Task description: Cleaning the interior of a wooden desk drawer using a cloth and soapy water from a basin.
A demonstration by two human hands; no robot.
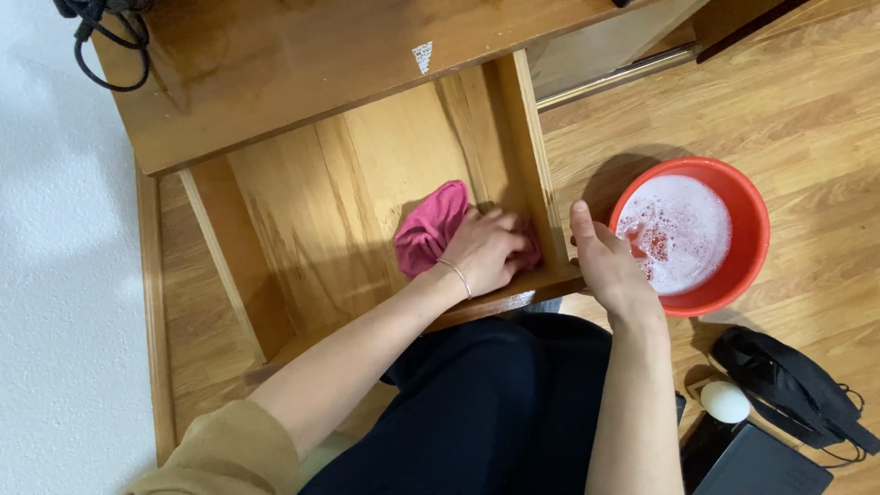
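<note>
The left hand [484, 249] is inside the open wooden drawer [348, 202]. It presses flat on a pink cloth [429, 227], fingers curled over it, down in the drawer's corner at about 4 o'clock. The right hand [610, 266] grips the drawer's front corner, with the thumb up and the fingers wrapped on the wood. At 3 o'clock from that hand, just beside it, a red bowl [747, 252] of soapy water sits on the wood floor [807, 119]. A white egg-shaped thing [725, 401] and a black bag [788, 385] lie at 5 o'clock
</note>
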